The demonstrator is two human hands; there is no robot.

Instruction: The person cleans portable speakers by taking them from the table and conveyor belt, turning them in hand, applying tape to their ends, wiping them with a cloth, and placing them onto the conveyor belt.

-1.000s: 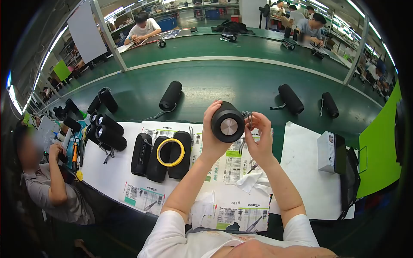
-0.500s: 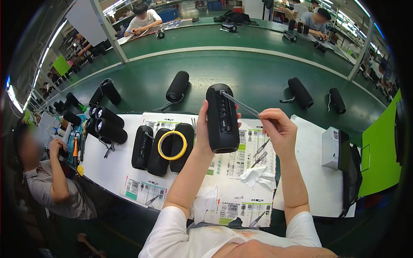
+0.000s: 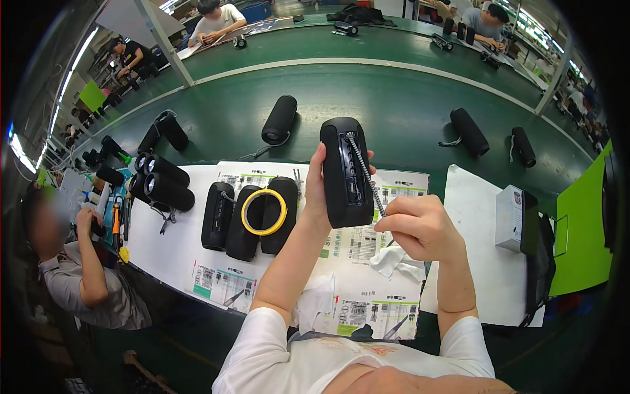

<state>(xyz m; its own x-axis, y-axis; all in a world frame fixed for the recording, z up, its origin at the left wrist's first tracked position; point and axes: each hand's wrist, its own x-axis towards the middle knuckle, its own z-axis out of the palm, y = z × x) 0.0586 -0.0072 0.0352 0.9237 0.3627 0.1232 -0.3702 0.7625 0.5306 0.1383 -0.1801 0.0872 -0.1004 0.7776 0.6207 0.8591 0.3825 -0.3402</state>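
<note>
My left hand (image 3: 317,184) is wrapped round a black cylindrical speaker (image 3: 338,174), raised above the printed sheets with its port and button panel facing me. From the top of that panel a grey braided strap (image 3: 365,164) runs down to my right hand (image 3: 420,226), whose fingers pinch its lower end. Left of my left forearm, three black speakers (image 3: 216,217) lie side by side, and a yellow tape roll (image 3: 283,211) rests on two of them. White crumpled cloth (image 3: 392,261) lies below my right hand.
Several speakers (image 3: 169,190) stand or lie at the left; others (image 3: 280,119) lie on the green bench (image 3: 367,98). At the right are a white box (image 3: 508,220), a black pouch (image 3: 539,269) and a green panel (image 3: 581,230). A co-worker (image 3: 92,282) sits at the left.
The speaker has turned from its round end to its port panel. My right hand has moved down and drawn the strap along the panel.
</note>
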